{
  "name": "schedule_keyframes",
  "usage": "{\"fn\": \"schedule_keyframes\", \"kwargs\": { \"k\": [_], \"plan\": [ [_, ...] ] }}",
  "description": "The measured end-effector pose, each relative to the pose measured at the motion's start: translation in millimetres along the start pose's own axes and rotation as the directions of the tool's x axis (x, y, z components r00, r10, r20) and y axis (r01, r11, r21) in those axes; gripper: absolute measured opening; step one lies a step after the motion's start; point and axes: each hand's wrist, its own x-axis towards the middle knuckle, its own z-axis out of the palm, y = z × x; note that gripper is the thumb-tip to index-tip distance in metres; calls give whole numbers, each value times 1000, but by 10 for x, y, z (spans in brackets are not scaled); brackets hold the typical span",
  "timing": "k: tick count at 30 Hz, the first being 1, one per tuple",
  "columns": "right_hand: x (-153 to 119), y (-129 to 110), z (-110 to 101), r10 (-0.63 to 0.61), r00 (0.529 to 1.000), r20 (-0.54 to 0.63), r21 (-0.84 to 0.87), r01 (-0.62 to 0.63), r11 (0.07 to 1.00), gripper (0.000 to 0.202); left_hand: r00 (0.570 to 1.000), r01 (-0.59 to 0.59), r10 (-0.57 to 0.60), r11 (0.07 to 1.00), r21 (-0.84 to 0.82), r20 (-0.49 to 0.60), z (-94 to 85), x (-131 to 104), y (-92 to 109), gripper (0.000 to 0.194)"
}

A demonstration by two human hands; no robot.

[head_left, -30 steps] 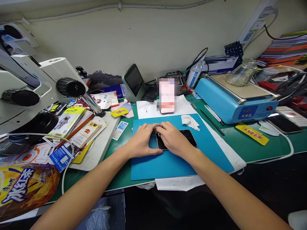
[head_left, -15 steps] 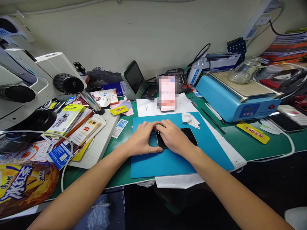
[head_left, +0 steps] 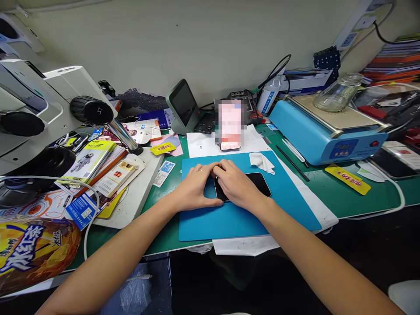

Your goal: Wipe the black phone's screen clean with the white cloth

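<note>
A phone with a black screen [head_left: 259,183] lies flat and crosswise on the blue mat [head_left: 203,225]. My left hand [head_left: 196,188] is at its left end, with the thumb along the near edge and the fingers arched at the far corner, so it grips the phone. Over the phone's left part lies my right hand [head_left: 234,183], its fingers curled down and meeting the left fingertips. What the right fingertips touch or pinch is hidden. A crumpled white wipe [head_left: 261,162] rests behind the phone, and a lit, blurred-out phone [head_left: 230,127] stands upright beyond the mat.
On the left are a microscope stand [head_left: 92,110], stacked battery boxes [head_left: 90,162] and a large drink bottle [head_left: 36,251]. A blue heating plate machine [head_left: 328,131] carries a glass jar [head_left: 337,92] at the right. Nearby lie a black stick [head_left: 292,163] and a yellow packet [head_left: 348,179].
The view has shifted slightly, moving the scene up a little in the frame. Both hands keep nearly the same position on the phone; the right fingers have curled slightly.
</note>
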Motion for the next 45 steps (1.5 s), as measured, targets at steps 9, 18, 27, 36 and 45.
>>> {"fn": "schedule_keyframes", "kwargs": {
  "k": [9,18,27,36,45],
  "plan": [
    [-19,15,31,6,1000,-31,46,-4,999,26,1000,-4,4,1000,-9,8,-10,-8,15,102],
    [-20,57,-15,43,995,-92,143,-29,989,27,1000,3,-4,1000,11,28,-9,-3,19,101],
    [-57,52,-17,31,999,-34,138,-26,990,28,999,46,-45,999,-18,21,18,-13,-12,112],
    [-67,80,21,3,999,-37,128,2,992,29,998,54,-54,998,-10,31,19,-20,-17,112],
    [-52,77,36,-15,999,-34,84,18,996,25,998,57,-56,998,-11,33,15,-20,-5,109]
  ]
}}
